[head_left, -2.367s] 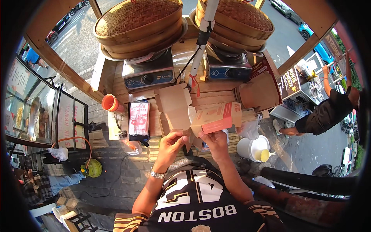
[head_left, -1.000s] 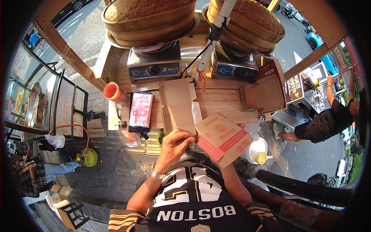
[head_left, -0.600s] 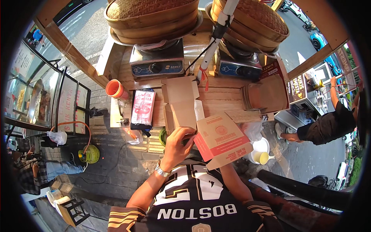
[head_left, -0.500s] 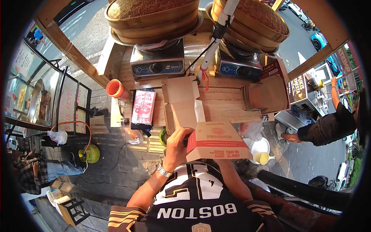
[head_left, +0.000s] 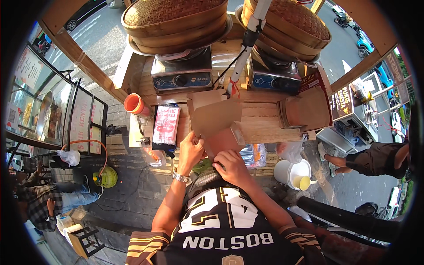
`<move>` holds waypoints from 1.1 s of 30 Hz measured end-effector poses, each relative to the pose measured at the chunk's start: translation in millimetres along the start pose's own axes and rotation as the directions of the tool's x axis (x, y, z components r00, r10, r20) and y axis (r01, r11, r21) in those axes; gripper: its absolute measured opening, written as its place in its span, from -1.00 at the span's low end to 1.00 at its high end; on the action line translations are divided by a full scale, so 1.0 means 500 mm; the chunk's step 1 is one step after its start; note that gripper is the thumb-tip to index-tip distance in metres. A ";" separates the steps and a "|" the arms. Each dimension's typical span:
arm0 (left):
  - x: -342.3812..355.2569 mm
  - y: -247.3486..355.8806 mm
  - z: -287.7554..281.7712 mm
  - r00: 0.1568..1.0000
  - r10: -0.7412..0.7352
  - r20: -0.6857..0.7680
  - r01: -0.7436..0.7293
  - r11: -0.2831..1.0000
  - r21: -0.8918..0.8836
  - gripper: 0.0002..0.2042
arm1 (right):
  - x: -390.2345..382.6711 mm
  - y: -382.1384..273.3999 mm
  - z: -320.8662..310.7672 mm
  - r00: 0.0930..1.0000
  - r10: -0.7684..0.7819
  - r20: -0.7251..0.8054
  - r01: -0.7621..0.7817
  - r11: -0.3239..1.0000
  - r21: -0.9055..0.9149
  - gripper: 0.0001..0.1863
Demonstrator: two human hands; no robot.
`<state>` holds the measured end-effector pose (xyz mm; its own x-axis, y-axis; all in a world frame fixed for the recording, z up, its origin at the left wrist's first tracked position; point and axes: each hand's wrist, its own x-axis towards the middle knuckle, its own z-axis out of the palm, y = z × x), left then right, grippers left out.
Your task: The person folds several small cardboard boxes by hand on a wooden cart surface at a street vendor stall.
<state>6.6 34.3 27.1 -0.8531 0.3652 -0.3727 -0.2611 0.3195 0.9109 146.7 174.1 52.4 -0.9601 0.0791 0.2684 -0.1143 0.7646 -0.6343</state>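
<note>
A cardboard box [head_left: 225, 143] lies opened at the near edge of the wooden counter, its inside facing up. Above it, a brown paper sheet with rounded corners [head_left: 214, 117] is tilted over the box's far part. My left hand [head_left: 191, 152] pinches the sheet's near left corner between thumb and fingers. At the box's near edge my right hand [head_left: 232, 167] has its fingers curled over the cardboard; its thumb is partly hidden. The box's printed lid does not show from here.
Two bamboo steamers [head_left: 174, 26] sit on gas stoves [head_left: 182, 73] at the back. A white pole [head_left: 240, 62] rises between them. Left are orange cups [head_left: 136, 104] and a red-and-white packet [head_left: 167, 121]; right, a stack of brown sheets [head_left: 304, 110]. A white bucket [head_left: 291, 172] stands below.
The printed lid has swung down out of view. My right hand has come out from under it onto the box's near edge. A brown sheet is now in my left hand over the box.
</note>
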 end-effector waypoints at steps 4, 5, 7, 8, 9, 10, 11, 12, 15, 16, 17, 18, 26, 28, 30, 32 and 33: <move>-0.014 -0.012 0.001 1.000 0.002 0.030 -0.002 1.000 0.027 -0.73 | -0.003 0.041 0.049 0.980 0.181 -0.084 -0.164 0.969 0.183 -0.85; -0.025 -0.016 0.001 0.998 0.021 0.056 -0.024 0.998 0.050 -0.69 | 0.001 0.042 0.052 0.966 0.238 -0.099 -0.211 0.951 0.227 -0.87; -0.035 -0.020 -0.001 0.993 0.021 0.117 -0.021 1.000 -0.005 -0.61 | 0.007 0.045 0.053 0.951 0.287 -0.118 -0.247 0.929 0.275 -0.90; -0.041 -0.021 -0.002 0.988 0.003 0.151 0.009 0.997 -0.083 -0.57 | 0.007 0.044 0.054 0.936 0.337 -0.101 -0.290 0.902 0.319 -0.89; -0.046 -0.021 -0.004 0.982 -0.011 0.187 0.042 0.986 -0.159 -0.52 | 0.006 0.045 0.054 0.919 0.385 -0.082 -0.332 0.871 0.361 -0.88; -0.049 -0.017 -0.005 0.978 -0.008 0.208 0.070 0.953 -0.295 -0.52 | 0.001 0.057 0.061 0.904 0.421 -0.076 -0.363 0.849 0.384 -0.84; -0.048 -0.027 -0.007 0.980 0.006 0.198 0.058 0.948 -0.314 -0.52 | 0.004 0.055 0.059 0.892 0.447 -0.066 -0.375 0.815 0.442 -0.85; -0.044 -0.042 -0.009 0.982 0.020 0.188 0.045 0.942 -0.334 -0.52 | 0.005 0.053 0.057 0.883 0.468 -0.043 -0.394 0.786 0.476 -0.85; -0.047 -0.051 -0.005 0.983 0.038 0.179 0.054 0.875 -0.481 -0.61 | 0.008 0.056 0.058 0.877 0.479 -0.048 -0.378 0.747 0.547 -0.85; -0.048 -0.056 -0.005 0.984 0.026 0.179 0.069 0.860 -0.506 -0.64 | 0.009 0.057 0.058 0.878 0.475 -0.062 -0.361 0.742 0.565 -0.84; -0.050 -0.053 -0.005 0.983 0.019 0.181 0.081 0.844 -0.529 -0.66 | 0.009 0.057 0.057 0.880 0.472 -0.059 -0.361 0.743 0.563 -0.83; -0.054 -0.049 -0.003 0.985 -0.022 0.169 0.112 0.832 -0.543 -0.69 | 0.008 0.057 0.055 0.882 0.469 -0.055 -0.361 0.744 0.562 -0.82; -0.066 -0.047 -0.002 0.959 -0.196 0.203 0.281 0.742 -0.609 -0.82 | 0.014 0.034 0.041 0.898 0.439 -0.016 -0.352 0.741 0.572 -0.76; -0.072 -0.037 0.001 0.954 -0.199 0.222 0.297 0.720 -0.628 -0.82 | 0.010 0.038 0.043 0.897 0.441 -0.021 -0.347 0.735 0.583 -0.76; -0.076 -0.031 0.003 0.951 -0.206 0.232 0.309 0.700 -0.644 -0.82 | 0.011 0.033 0.039 0.900 0.435 -0.028 -0.343 0.748 0.569 -0.75; -0.076 -0.029 0.004 0.947 -0.217 0.238 0.321 0.684 -0.655 -0.83 | 0.013 0.028 0.035 0.917 0.397 -0.041 -0.315 0.783 0.536 -0.76; -0.076 -0.033 0.006 0.947 -0.218 0.238 0.322 0.670 -0.668 -0.83 | 0.013 0.025 0.034 0.931 0.362 -0.049 -0.288 0.810 0.510 -0.77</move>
<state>44.6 18.0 25.8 -0.6430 0.4843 -0.5932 -0.7520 -0.2525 0.6089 134.4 173.2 33.8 -0.9226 0.3819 0.0555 0.0539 0.2700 -0.9613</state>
